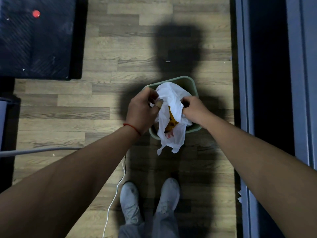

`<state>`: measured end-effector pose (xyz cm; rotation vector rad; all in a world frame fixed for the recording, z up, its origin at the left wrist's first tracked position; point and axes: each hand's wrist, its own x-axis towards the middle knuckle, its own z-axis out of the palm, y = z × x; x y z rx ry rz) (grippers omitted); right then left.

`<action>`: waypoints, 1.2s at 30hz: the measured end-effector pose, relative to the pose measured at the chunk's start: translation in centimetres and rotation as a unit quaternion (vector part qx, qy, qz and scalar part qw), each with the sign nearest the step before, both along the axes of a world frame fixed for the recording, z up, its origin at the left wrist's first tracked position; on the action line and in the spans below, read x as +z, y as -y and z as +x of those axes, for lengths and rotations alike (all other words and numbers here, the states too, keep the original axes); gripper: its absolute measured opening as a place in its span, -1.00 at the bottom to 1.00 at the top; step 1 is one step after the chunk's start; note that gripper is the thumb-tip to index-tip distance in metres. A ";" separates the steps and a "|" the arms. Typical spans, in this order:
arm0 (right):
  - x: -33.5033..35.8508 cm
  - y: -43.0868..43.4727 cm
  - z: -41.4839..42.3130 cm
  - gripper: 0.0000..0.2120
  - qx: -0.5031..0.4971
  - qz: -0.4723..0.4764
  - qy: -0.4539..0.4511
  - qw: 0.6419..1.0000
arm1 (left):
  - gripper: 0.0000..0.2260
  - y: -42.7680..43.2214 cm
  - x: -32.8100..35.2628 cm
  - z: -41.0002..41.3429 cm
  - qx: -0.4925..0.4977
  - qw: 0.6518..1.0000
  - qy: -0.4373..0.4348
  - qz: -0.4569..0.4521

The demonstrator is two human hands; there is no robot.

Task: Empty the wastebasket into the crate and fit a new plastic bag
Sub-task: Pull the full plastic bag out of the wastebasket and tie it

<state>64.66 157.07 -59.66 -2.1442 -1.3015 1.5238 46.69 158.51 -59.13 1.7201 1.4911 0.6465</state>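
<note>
**Wastebasket still lined and full: both hands gathering the old bag**

Wastebasket [192, 83] sits on the wood floor [68, 103] straight ahead of your shoes [147, 201], at twelve o'clock from your feet, with a white cable [111, 200] trailing past your left shoe at about nine o'clock.

Your left hand [142, 110] is curled over the rim at the basket's nine o'clock, fingers pinched closed on a fold of the white plastic bag [169, 103]. Your right hand [193, 109] is at its three o'clock, closed in a fist around the opposite side of the same bag. The bag lies between your two hands, bunched upward, with one loose flap hanging over the near rim at six o'clock. Something yellow shows inside it, so the rubbish looks to be still in place.

By my reading you are at the very start: the old bag is being drawn together but is not yet lifted out. Emptying into the crate, and fitting the fresh bag, are both left to do. No crate and no spare bag can be made out.

Farther off, at ten o'clock, a dark mat [34, 40] carries a small red disc [36, 13].
</note>
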 end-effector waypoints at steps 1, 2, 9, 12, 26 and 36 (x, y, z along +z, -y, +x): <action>0.0 0.0 -0.1 -0.91 0.000 0.002 0.001 1.000 | -0.88 -0.1 0.0 0.0 0.019 1.000 -0.005 0.006; 0.0 0.1 -0.2 -0.92 0.001 0.005 0.004 1.000 | -0.89 -0.3 0.1 0.1 0.030 0.999 -0.013 0.014; -0.3 1.0 -0.8 -0.87 -0.004 0.069 0.075 0.995 | -0.80 -1.2 -0.5 0.4 -0.061 0.967 -0.243 0.036; -0.5 1.2 -0.8 -0.70 -0.017 0.119 0.131 0.984 | -0.67 -1.6 -0.6 0.5 -0.095 0.934 -0.343 0.019; -1.1 1.5 6.0 -0.32 0.053 0.103 0.395 0.911 | -0.28 -3.3 -1.9 -2.5 -0.124 0.844 -0.522 -0.020; -7.7 6.2 14.1 -0.30 0.040 -0.026 0.449 0.892 | -0.18 -2.4 -6.9 -10.5 -0.072 0.832 -0.538 -0.115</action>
